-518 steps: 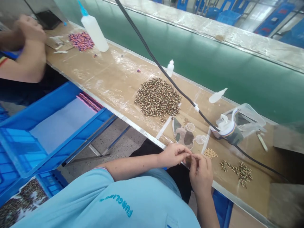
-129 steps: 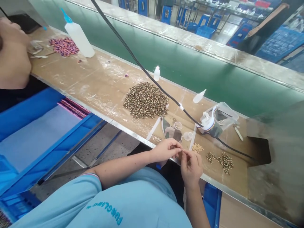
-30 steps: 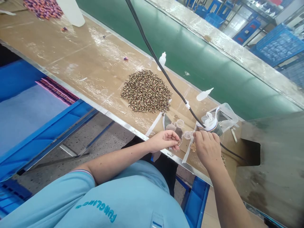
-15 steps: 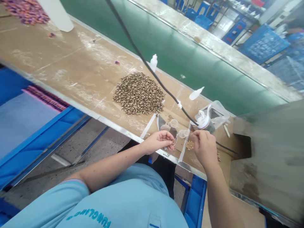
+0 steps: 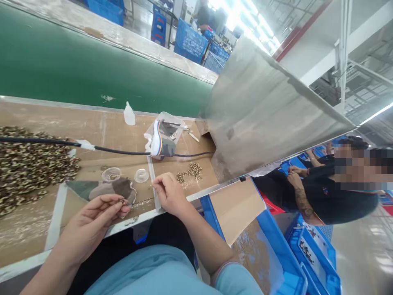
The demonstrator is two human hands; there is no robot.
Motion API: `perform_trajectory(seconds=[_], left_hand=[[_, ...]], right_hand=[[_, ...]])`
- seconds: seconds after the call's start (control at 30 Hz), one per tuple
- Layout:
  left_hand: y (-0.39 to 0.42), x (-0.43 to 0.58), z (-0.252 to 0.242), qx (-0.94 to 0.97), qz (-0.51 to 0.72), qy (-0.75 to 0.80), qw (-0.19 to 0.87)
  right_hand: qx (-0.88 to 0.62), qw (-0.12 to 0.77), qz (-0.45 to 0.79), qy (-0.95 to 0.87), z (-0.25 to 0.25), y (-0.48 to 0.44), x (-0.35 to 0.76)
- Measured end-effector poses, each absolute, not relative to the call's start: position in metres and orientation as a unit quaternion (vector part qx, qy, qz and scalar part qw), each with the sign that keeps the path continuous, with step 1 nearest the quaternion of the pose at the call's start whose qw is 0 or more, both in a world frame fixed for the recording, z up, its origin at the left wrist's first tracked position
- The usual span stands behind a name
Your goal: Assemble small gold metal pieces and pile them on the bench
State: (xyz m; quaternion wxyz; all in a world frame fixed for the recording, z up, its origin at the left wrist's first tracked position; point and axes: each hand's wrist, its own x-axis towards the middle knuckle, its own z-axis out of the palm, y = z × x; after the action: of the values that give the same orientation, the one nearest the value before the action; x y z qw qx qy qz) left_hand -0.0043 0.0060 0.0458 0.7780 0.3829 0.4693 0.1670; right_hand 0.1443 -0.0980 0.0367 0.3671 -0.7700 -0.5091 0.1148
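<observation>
My left hand (image 5: 95,217) is closed in a pinch on a small brown piece (image 5: 123,201), in front of a camouflage cloth (image 5: 123,187). To its right, over the table's near edge, my right hand (image 5: 169,194) has thumb and fingers pressed together; whatever is between the tips is too small to name. Two clear round dishes, one (image 5: 111,173) with a thin stick across it and a smaller one (image 5: 141,175), sit beyond the hands. A big pile of small brown-and-cream pieces (image 5: 33,168) lies at the left, with a small cluster (image 5: 190,172) right of my right hand.
A white squeeze bottle (image 5: 129,114) and a clear plastic box (image 5: 173,121) stand farther back. A black cable (image 5: 123,151) crosses the table. A grey panel (image 5: 254,110) closes off the right side. Blue crates (image 5: 313,254) and a seated co-worker (image 5: 337,192) are beyond it.
The view has swung to the right, showing the panel and the co-worker. Both hands stay pinched near the table's edge. My right hand now covers the spot where the tan pieces showed.
</observation>
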Motion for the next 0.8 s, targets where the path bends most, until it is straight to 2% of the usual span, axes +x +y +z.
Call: perform_trajectory(seconds=[0.33, 0.8], left_hand=[[0.003, -0.002, 0.050, 0.397, 0.176, 0.482, 0.761], [0.006, -0.008, 0.033, 0.394, 0.188, 0.453, 0.777]], right_hand=[[-0.766, 0.439, 0.107, -0.457, 0.010, -0.106, 0.146], [-0.766, 0.444, 0.094, -0.455, 0.007, -0.106, 0.144]])
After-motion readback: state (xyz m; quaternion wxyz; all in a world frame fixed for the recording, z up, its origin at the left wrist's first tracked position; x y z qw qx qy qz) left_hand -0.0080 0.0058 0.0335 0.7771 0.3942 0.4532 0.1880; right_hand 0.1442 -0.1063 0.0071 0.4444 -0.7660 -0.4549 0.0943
